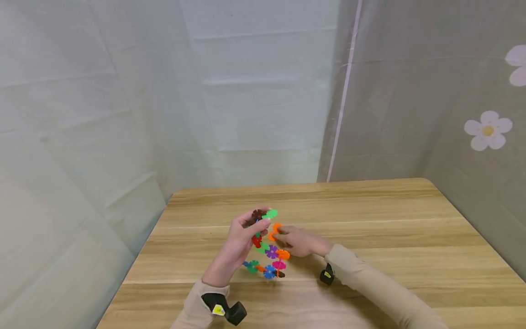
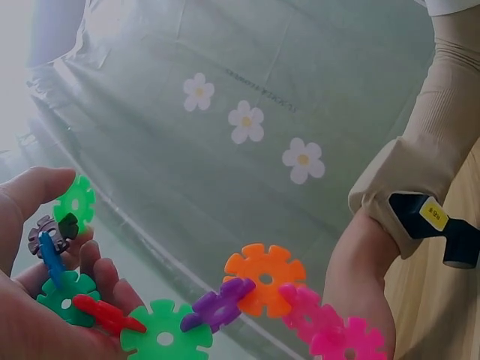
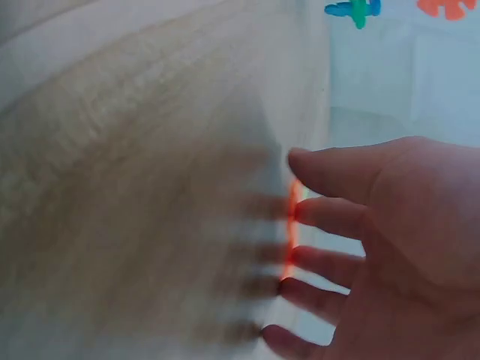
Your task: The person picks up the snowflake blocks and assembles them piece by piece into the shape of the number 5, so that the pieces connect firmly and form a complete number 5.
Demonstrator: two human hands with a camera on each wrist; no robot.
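- Left hand grips the upper end of a chain of plastic snowflake discs; the chain's long axis runs down from the hand to the tabletop, near the wrist.
- Right hand pinches a loose orange disc, held just right of the chain's top, next to the left fingers.
- Right-wrist view is motion-blurred: the orange disc shows only as an edge-on streak. Whether disc and chain touch cannot be told.
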